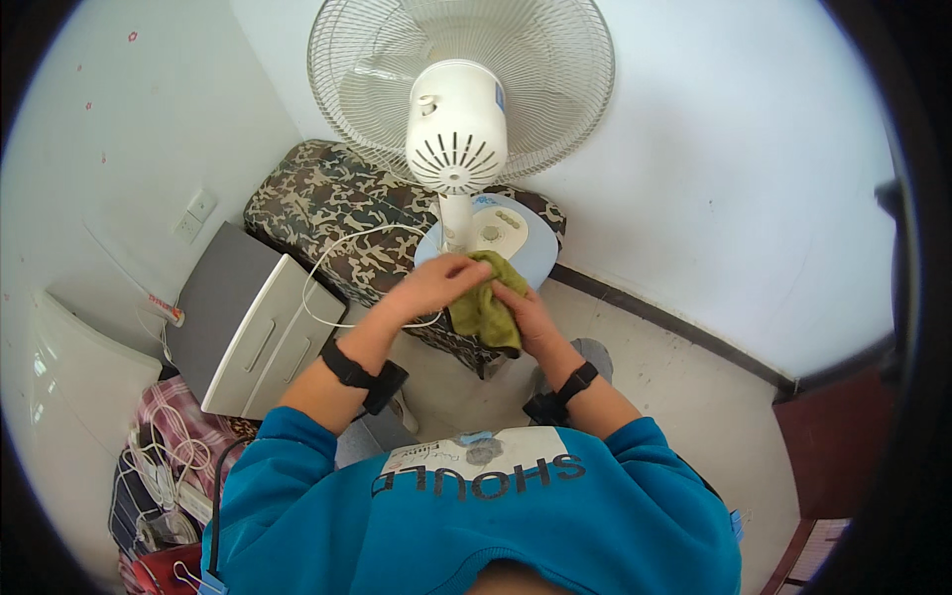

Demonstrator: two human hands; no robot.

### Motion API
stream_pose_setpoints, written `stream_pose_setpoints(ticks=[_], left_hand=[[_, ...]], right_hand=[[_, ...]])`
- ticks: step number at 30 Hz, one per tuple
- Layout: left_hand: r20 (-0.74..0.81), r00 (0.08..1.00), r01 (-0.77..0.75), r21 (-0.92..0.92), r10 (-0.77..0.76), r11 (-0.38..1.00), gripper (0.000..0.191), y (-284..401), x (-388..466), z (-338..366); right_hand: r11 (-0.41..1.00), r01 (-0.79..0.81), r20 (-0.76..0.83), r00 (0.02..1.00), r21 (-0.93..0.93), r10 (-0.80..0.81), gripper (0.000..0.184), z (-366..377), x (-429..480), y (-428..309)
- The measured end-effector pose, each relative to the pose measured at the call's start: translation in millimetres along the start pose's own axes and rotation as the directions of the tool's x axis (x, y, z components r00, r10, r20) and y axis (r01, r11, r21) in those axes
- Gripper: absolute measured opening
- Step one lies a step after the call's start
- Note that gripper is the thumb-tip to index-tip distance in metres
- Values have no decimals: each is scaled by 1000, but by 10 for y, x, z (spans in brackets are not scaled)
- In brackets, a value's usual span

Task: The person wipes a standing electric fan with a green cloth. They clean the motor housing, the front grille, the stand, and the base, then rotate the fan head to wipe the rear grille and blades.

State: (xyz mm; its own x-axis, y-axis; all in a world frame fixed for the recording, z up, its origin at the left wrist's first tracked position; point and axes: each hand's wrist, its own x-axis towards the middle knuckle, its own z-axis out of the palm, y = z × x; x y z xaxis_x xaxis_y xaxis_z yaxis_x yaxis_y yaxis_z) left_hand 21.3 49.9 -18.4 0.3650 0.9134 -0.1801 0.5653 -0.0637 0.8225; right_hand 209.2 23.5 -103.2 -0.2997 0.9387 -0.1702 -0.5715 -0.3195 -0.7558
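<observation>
A green cloth [482, 316] with a dark edge is bunched between both hands. My left hand [440, 284] lies over its upper left part, slightly blurred, with fingers pointing right. My right hand [526, 316] grips the cloth from the right side. Just beyond the hands stands a white electric fan; its motor housing [457, 119] and wire grille [565, 97] face away from me. Its pole [455, 223] rises beside a light blue control panel [547, 242] with a knob and several buttons. The hands and cloth hide the lower pole.
A camouflage-patterned bundle [320, 193] lies behind and under the fan. A white power cord [306, 286] loops left of my left hand. A grey-topped nightstand [230, 279] with two drawers stands left, near wall sockets [195, 216]. Tangled white cables [175, 446] lie lower left. The wall [714, 149] borders the right.
</observation>
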Motion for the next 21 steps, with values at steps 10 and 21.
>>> stream_pose_setpoints(ticks=[10,21], left_hand=[[-564,822,-192,-134,84,972,34,-166,105,-1037],[-602,182,-285,724,777,628,51,1492,1045,-2929]], right_hand=[[963,-35,1,999,268,36,43,-615,446,-504],[893,-150,-45,982,423,186,34,-698,1679,-295]])
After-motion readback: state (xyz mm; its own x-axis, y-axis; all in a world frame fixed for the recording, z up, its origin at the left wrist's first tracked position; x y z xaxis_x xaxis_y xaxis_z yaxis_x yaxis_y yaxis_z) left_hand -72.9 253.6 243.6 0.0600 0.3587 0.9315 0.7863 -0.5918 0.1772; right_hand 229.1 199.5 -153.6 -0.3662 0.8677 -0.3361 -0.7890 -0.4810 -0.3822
